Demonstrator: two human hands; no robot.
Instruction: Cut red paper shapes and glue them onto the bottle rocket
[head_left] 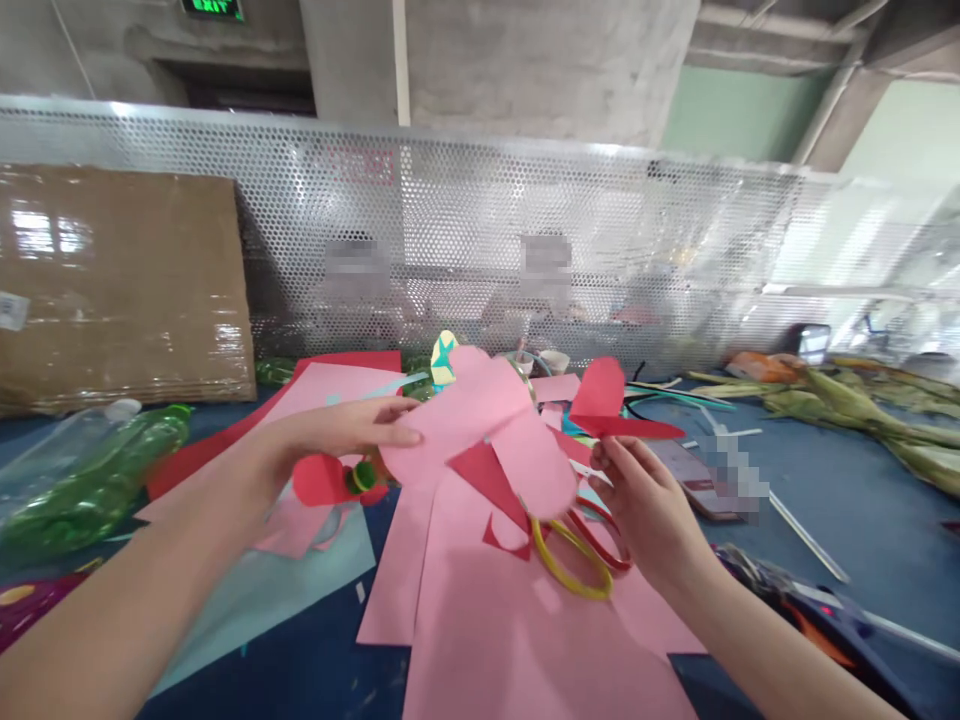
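My left hand pinches the edge of a pink paper cutout with rounded lobes, raised above the table. Between the fingertips of my right hand is a red paper cutout with rounded petals, one upright and one lying sideways. Scissors with yellow and red handles rest on pink paper sheets, their blades hidden under the pink cutout. Red paper scraps lie near them. Just below my left hand sits a red cutout beside a green bottle cap.
Plastic bottles, one of them green, lie at left before a cardboard panel. At right are a phone, a glue gun, clear sticks and dry corn husks. A perforated screen stands behind.
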